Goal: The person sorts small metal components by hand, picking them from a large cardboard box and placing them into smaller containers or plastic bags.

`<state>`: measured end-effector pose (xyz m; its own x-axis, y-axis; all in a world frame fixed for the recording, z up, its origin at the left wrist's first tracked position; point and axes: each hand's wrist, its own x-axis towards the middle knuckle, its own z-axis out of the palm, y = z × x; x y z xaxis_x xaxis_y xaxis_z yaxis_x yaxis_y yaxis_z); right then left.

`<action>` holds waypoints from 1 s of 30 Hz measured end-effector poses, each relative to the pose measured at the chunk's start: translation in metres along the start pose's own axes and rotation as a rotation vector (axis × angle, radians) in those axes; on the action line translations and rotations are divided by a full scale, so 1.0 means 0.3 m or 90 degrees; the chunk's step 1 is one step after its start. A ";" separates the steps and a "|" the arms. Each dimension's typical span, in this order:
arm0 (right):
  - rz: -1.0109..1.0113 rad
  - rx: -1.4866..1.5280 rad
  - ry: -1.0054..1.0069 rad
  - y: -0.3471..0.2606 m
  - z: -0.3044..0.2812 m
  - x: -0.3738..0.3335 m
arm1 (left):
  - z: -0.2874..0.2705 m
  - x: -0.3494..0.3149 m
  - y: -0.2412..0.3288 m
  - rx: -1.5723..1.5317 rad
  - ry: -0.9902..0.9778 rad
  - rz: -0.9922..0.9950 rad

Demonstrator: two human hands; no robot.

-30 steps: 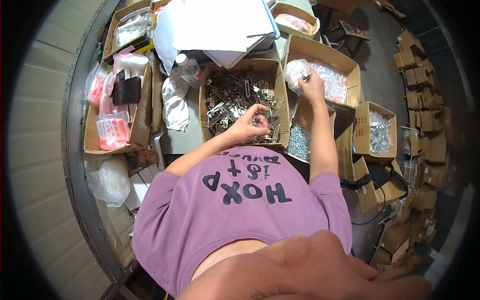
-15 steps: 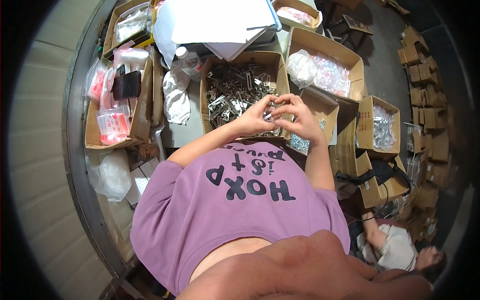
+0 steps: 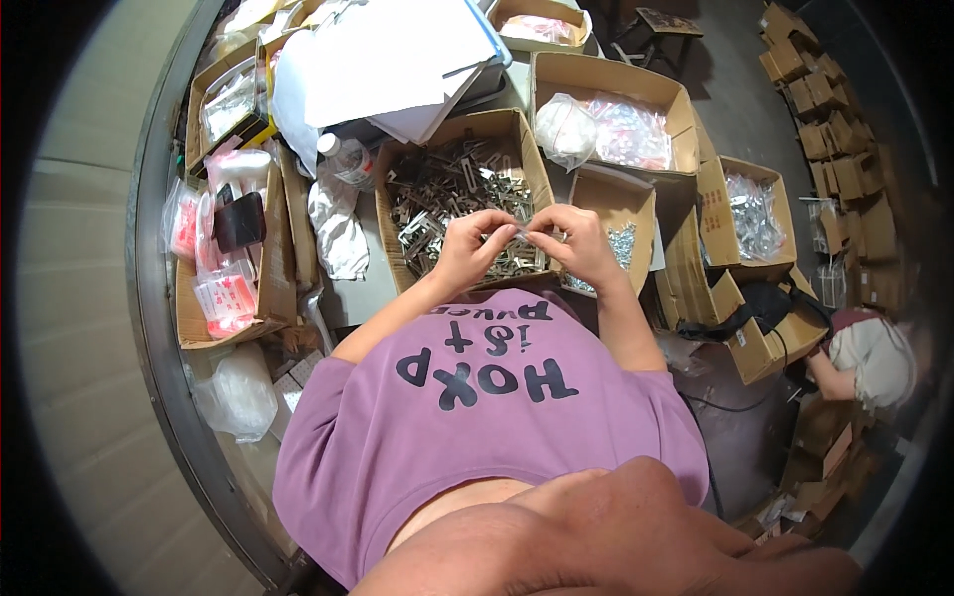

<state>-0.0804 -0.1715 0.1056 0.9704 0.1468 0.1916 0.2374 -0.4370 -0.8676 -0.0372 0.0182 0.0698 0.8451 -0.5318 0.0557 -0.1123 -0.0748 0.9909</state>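
My left hand (image 3: 475, 248) and my right hand (image 3: 576, 244) meet over the near part of a cardboard box (image 3: 394, 260). Flat, slotted metal pieces (image 3: 425, 204) fill that box in a loose heap. Thumbs and fingers of both hands are pinched together around a small, pale, shiny thing (image 3: 521, 235); its kind is too small to tell. Close to my right hand, a second cardboard box (image 3: 636, 207) holds small silvery screws (image 3: 620, 244).
A water bottle (image 3: 345, 161) and a white cloth (image 3: 338, 226) lie left of the metal pieces. Papers (image 3: 397, 70) cover the far side. Bagged parts fill a box (image 3: 684, 149) at far right. A phone (image 3: 239, 223) rests on bags at left. Another person (image 3: 865, 363) bends low at right.
My fingertips have come together in a pinch, where before the hands were cupped with curled fingers. The whole view has shifted, and the other person at right has changed place.
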 end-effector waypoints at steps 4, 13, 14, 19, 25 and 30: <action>-0.034 -0.008 0.000 0.032 0.020 -0.003 | 0.009 0.005 0.019 0.128 -0.001 0.115; 0.018 0.022 0.004 0.043 -0.036 -0.042 | -0.002 0.009 -0.004 -0.066 0.034 0.010; 0.019 0.020 0.008 0.045 -0.049 -0.049 | 0.003 0.013 -0.005 -0.067 0.030 0.011; 0.083 -0.027 0.151 0.088 -0.207 -0.105 | 0.016 0.028 -0.021 -0.093 0.015 0.000; 0.219 -0.301 0.654 0.146 -0.599 -0.271 | -0.009 0.005 -0.058 -0.084 -0.044 -0.087; 0.155 -0.364 0.598 0.404 -0.662 -0.107 | -0.013 -0.036 -0.144 -0.075 -0.049 -0.090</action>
<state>-0.0741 -0.4054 0.0855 0.5851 -0.6186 0.5244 -0.2122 -0.7409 -0.6372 -0.0395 0.0305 0.0270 0.8054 -0.5857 -0.0908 0.0709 -0.0568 0.9959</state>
